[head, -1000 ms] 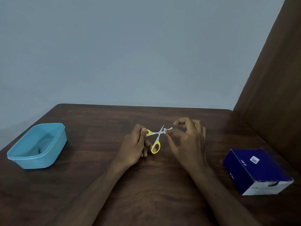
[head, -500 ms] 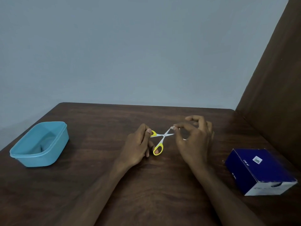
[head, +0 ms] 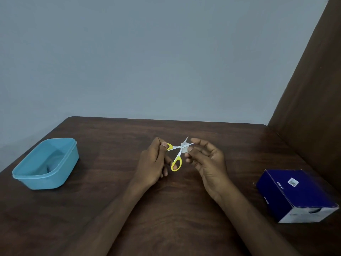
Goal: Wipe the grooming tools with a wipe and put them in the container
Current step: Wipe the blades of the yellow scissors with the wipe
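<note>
Here the left hand (head: 153, 163) grips the scissors (head: 178, 153) by their yellow handles (blades spread apart) above the table (head: 110, 200) at centre. The right hand (head: 206, 161) pinches a wipe (head: 184, 149) against the blades. The container (head: 46, 163) sits far left; a box (head: 297, 194) right.

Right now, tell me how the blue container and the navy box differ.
The blue container is light blue plastic with rounded corners; the navy box is dark blue cardboard with sharp edges and a white end. The container sits at the table's left side, the box at its right. The container's top is open and shows its inside; the box's top is closed and carries a small label. Both rest on the table, untouched by either hand.
</note>
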The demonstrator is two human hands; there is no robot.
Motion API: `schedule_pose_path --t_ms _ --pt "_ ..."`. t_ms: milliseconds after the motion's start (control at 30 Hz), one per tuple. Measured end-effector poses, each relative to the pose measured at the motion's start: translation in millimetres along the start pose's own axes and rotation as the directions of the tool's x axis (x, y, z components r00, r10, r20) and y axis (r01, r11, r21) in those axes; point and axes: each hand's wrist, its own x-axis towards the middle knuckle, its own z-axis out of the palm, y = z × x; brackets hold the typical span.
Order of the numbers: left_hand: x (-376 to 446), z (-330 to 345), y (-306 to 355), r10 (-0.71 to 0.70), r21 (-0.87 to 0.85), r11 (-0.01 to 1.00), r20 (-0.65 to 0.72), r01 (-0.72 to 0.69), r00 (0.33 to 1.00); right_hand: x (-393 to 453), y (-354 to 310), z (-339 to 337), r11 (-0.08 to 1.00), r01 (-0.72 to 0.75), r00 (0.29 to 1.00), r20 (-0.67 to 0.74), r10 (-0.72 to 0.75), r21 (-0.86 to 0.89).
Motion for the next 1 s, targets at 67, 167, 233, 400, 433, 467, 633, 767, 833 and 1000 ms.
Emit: schedule_pose_path --t_ms 67,167,233,400,433,467,633,767,833,1000 --pt "-1 0 0 0.001 -0.002 1.000 -0.007 -0.001 1.000 1 -5 -1 0.999 -0.025 0.999 -0.036 0.027 0.044" --pt "-1 -1 2 -0.007 -0.021 1.000 -0.018 0.007 1.000 5 -11 -7 0.986 -0.043 0.992 -0.113 0.062 0.162" --pt "-1 -1 2 -0.014 -0.030 0.999 -0.014 0.013 1.000 6 -11 -8 0.982 -0.029 0.985 -0.163 0.060 0.185" --pt "-2 -2 4 0.005 -0.045 0.999 0.009 -0.005 1.000 6 2 -5 0.999 0.017 0.981 -0.195 -0.025 -0.044" --pt "-2 -2 4 0.007 -0.038 0.999 0.013 -0.007 1.000 5 2 -2 0.999 0.008 0.987 -0.158 -0.017 -0.053" --pt "-2 -1 4 0.008 -0.030 1.000 0.017 -0.007 1.000 3 0 -1 0.999 -0.008 0.993 -0.121 0.004 -0.036" --pt "-2 -2 3 0.008 -0.036 0.999 0.043 -0.006 0.999 6 -12 -5 0.971 -0.067 0.994 -0.074 0.086 0.229" --pt "-3 -2 5 0.029 -0.043 0.999 0.073 -0.026 0.997 10 -12 -8 0.989 -0.025 0.978 -0.203 0.055 0.145" --pt "-3 -2 5 0.028 -0.040 0.999 0.080 -0.025 0.996 8 -10 -6 0.998 -0.044 0.983 -0.176 0.052 0.047" --pt "-2 -1 5 0.036 -0.002 0.999 0.083 -0.036 0.996 8 -15 -5 0.985 -0.144 0.989 -0.002 0.145 0.095"
